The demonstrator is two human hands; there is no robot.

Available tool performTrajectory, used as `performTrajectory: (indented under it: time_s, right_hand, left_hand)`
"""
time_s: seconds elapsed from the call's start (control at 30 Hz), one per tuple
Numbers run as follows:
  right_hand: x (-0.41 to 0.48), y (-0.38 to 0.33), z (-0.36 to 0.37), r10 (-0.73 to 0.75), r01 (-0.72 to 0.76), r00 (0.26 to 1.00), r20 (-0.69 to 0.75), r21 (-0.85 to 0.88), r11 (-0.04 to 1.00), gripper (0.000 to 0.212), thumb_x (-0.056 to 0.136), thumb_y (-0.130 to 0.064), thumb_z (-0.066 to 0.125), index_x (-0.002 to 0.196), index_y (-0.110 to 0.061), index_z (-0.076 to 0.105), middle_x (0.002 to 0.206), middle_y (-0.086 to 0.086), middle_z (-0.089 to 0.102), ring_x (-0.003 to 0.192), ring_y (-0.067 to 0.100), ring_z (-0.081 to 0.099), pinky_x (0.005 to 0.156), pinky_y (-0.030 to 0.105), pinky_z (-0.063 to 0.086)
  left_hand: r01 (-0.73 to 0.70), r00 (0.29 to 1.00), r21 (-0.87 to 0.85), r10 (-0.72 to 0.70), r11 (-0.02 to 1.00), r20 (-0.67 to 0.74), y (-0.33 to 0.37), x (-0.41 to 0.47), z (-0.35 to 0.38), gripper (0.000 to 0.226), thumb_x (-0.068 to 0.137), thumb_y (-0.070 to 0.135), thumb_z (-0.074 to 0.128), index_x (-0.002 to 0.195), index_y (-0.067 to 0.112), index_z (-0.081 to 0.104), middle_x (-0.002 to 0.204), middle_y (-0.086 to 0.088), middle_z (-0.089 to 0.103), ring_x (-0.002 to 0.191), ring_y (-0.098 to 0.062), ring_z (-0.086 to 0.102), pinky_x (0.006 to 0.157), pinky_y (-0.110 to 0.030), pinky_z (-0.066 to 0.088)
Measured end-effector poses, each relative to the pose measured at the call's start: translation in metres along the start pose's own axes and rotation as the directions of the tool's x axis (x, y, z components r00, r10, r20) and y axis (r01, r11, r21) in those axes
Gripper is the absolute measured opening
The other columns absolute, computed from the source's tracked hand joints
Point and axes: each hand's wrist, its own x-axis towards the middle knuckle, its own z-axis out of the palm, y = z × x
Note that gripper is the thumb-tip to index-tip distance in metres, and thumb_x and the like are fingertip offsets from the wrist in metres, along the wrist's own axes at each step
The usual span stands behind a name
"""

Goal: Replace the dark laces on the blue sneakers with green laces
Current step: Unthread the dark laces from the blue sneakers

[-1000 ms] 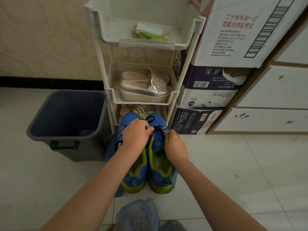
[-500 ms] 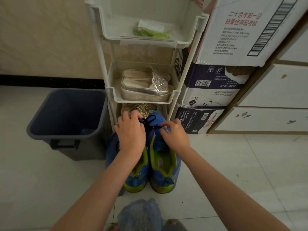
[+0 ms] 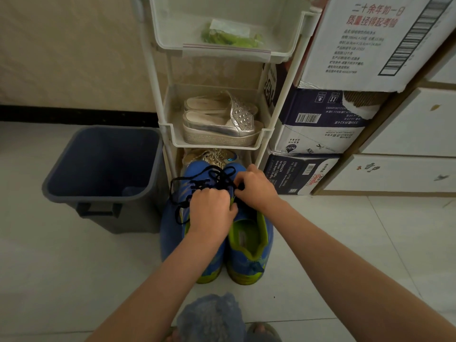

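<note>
"Dark laces (image 3: 209, 178): where are they from your end?"

"Loosened in a tangle over the toes of the blue sneakers (image 3: 249, 243), just ahead of both my hands. One loop trails off to the left of the left hand."

"What could go wrong from here?"

"I judge the tangle could cinch into a knot if I tug both strands at once. A hard pull could also drag a shoe into the rack (image 3: 217, 145) just beyond my fingers."

"And the hands?"

"My left hand (image 3: 212, 213) is curled tight, knuckles up, over the left shoe's tongue, and it grips lace. My right hand (image 3: 256, 186), close beside it, pinches a strand between thumb and fingertips. The green laces (image 3: 229, 38) lie bagged on the top shelf, well beyond both hands. A bin (image 3: 103, 169) stands off to the left of the left hand."
</note>
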Motion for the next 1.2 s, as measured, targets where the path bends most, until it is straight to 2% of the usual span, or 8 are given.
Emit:
performTrajectory:
  time_s: [0.5,0.6,0.67,0.73,0.8,0.9,1.0,1.2]
  right_hand:
    - [0.010,0.016,0.004,0.062,-0.057,0.998,-0.009,0.276,0.959,0.019,0.079,-0.025,0.075,0.089,-0.011,0.067,0.097,0.005,0.050,0.102,0.022,0.047,0.090,0.030,0.039]
    - [0.010,0.024,-0.002,0.362,-0.198,0.928,-0.090,0.703,0.683,0.020,0.083,-0.018,0.073,0.071,-0.009,0.060,0.068,0.002,0.056,0.062,0.013,0.052,0.060,0.026,0.044]
    - [0.011,0.029,-0.005,0.538,-0.264,0.839,0.084,0.927,0.268,0.023,0.086,-0.016,0.070,0.069,-0.009,0.056,0.054,0.001,0.055,0.044,0.008,0.049,0.043,0.020,0.042]
    - [0.012,0.034,-0.005,0.579,-0.223,0.765,0.283,0.959,-0.173,0.024,0.091,-0.015,0.064,0.071,-0.008,0.052,0.055,0.003,0.052,0.043,0.008,0.047,0.035,0.015,0.037]
    - [0.014,0.037,-0.003,0.582,-0.214,0.733,0.352,0.932,-0.294,0.025,0.096,-0.017,0.056,0.073,-0.008,0.049,0.064,0.005,0.048,0.050,0.010,0.045,0.033,0.014,0.036]
    - [0.010,0.035,0.001,0.616,-0.258,0.787,0.033,0.925,0.279,0.006,0.094,-0.008,0.054,0.090,-0.012,0.056,0.083,0.008,0.052,0.067,0.015,0.057,0.053,0.019,0.050]
    - [0.002,0.027,-0.002,0.200,-0.003,0.899,-0.389,0.451,0.892,0.014,0.089,-0.011,0.058,0.098,-0.016,0.068,0.104,0.002,0.050,0.101,0.019,0.041,0.086,0.023,0.032]
    - [-0.006,0.009,-0.001,-0.052,0.042,0.990,-0.133,-0.073,0.996,0.024,0.085,-0.033,0.068,0.107,-0.024,0.069,0.120,0.003,0.048,0.114,0.027,0.033,0.096,0.032,0.026]
  left_hand:
    - [0.031,0.999,-0.008,-0.031,1.000,-0.019,0.002,-0.004,0.011,0.031,0.099,0.023,0.035,0.095,0.010,0.063,0.099,-0.005,0.064,0.101,-0.022,0.054,0.075,-0.030,0.034]
    - [0.027,0.999,-0.002,-0.027,1.000,-0.024,0.002,-0.004,0.011,0.030,0.098,0.022,0.035,0.092,0.010,0.063,0.098,-0.005,0.064,0.099,-0.021,0.054,0.072,-0.028,0.028]
    - [0.033,0.999,-0.007,-0.034,0.999,-0.031,0.001,-0.004,0.010,0.030,0.098,0.021,0.035,0.090,0.011,0.062,0.096,-0.005,0.063,0.099,-0.021,0.054,0.071,-0.028,0.027]
    - [0.030,0.999,-0.013,-0.031,0.999,-0.035,0.001,-0.004,0.011,0.030,0.098,0.021,0.035,0.088,0.011,0.061,0.094,-0.005,0.063,0.098,-0.021,0.054,0.070,-0.028,0.027]
    - [0.025,0.999,-0.025,-0.026,0.999,-0.046,0.001,-0.005,0.011,0.031,0.099,0.022,0.034,0.088,0.011,0.061,0.093,-0.005,0.063,0.096,-0.021,0.054,0.071,-0.028,0.028]
    - [0.025,0.997,-0.033,-0.027,0.999,-0.068,0.001,-0.006,0.012,0.032,0.098,0.024,0.034,0.088,0.012,0.062,0.092,-0.004,0.063,0.094,-0.020,0.054,0.071,-0.028,0.028]
    - [0.027,0.997,-0.046,-0.030,0.999,-0.069,0.001,-0.006,0.012,0.031,0.098,0.024,0.035,0.087,0.012,0.062,0.091,-0.004,0.063,0.093,-0.020,0.054,0.071,-0.027,0.029]
    - [0.033,0.997,-0.045,-0.036,0.998,-0.064,0.002,-0.007,0.010,0.032,0.098,0.025,0.035,0.091,0.011,0.063,0.094,-0.005,0.064,0.096,-0.021,0.055,0.075,-0.029,0.034]
